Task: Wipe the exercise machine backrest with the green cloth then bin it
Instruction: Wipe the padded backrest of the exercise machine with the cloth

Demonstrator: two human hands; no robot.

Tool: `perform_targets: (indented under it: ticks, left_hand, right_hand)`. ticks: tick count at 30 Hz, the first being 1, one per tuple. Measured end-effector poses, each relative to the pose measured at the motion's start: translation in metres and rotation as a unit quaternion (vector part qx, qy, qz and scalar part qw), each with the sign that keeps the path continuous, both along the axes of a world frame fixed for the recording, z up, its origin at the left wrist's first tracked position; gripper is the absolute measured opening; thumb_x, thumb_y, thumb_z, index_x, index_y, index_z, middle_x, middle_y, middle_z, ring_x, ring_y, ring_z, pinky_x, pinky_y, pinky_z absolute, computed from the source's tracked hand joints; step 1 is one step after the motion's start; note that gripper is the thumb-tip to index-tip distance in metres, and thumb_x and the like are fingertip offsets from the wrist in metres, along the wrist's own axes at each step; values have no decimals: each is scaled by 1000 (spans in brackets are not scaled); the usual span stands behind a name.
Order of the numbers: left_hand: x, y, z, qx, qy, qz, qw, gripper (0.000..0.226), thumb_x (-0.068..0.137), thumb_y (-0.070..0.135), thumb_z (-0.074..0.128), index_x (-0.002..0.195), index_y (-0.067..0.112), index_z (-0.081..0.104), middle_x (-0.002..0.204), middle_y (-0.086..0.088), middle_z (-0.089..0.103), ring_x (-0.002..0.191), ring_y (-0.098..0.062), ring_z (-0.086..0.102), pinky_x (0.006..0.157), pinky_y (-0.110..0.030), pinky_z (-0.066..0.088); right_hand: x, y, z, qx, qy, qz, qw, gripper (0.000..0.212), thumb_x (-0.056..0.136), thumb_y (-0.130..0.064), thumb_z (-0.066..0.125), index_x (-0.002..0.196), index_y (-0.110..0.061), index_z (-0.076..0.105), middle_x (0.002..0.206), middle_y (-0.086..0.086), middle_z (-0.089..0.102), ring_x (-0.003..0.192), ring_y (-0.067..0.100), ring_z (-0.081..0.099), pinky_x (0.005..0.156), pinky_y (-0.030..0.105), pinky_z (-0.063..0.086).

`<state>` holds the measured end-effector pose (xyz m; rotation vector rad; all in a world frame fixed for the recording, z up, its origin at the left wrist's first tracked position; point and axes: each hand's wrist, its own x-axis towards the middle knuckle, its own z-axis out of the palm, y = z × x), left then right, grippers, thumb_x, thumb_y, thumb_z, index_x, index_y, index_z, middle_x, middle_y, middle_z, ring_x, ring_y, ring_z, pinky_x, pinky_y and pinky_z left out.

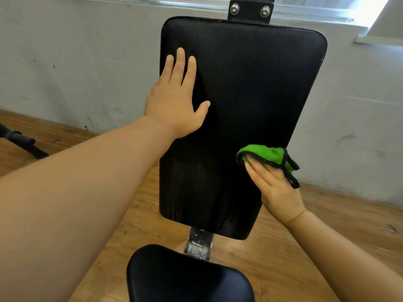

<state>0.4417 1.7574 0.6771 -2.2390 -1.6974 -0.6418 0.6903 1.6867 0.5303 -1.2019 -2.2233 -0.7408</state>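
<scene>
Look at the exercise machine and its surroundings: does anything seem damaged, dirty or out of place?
Yes. The backrest has vertical cracks or streaks near its lower edge, the metal bracket below it looks scuffed and whitish, and the wall carries dark marks.

- A black padded seat point(189, 277) is seen at the bottom edge, in front of a scuffed metal post point(198, 243).
- A black bracket point(250, 8) with two bolts is fixed at the top.
- A wooden floor point(327, 232) is laid throughout.
- A marked, greyish-white wall point(76, 62) is seen behind.
- A window ledge point(375, 39) is lit brightly at the upper right.
- A dark bar with a foam grip point(20, 141) is partly cut off at the left edge.
</scene>
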Motion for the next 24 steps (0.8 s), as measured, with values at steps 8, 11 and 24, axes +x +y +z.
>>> perform_targets:
  ticks: [8, 11, 24]
  left_hand:
    - [-4, 1, 1, 3, 13, -4, 1000, 80, 90, 51, 38, 148, 13, -1, 156, -11, -8, 143, -27, -6, 114, -42, 16]
    - [-4, 0, 3, 0, 14, 0, 1000, 80, 90, 52, 38, 148, 13, -1, 156, -10, -8, 143, -26, -6, 113, -43, 18]
    - [-5, -2, 7, -21, 15, -4, 1000, 79, 90, 52, 37, 148, 14, -1, 157, -10, -8, 143, -25, -5, 115, -43, 15]
  right_hand:
    - [-6, -19, -43, -61, -48, -24, 997, 56, 79, 3, 30, 130, -6, 50, 135, 9, 52, 124, 25, 41, 100, 47, 39]
    - [-3, -19, -36, -66, -73, -15, 995, 57, 80, 4, 27, 129, -5, 53, 135, 10, 52, 125, 27, 46, 103, 48, 37]
    - [-5, 6, 28, 8, 54, -23, 998, 52, 80, 12, 45, 131, 3, 48, 141, 17, 43, 131, 33, 36, 112, 43, 25]
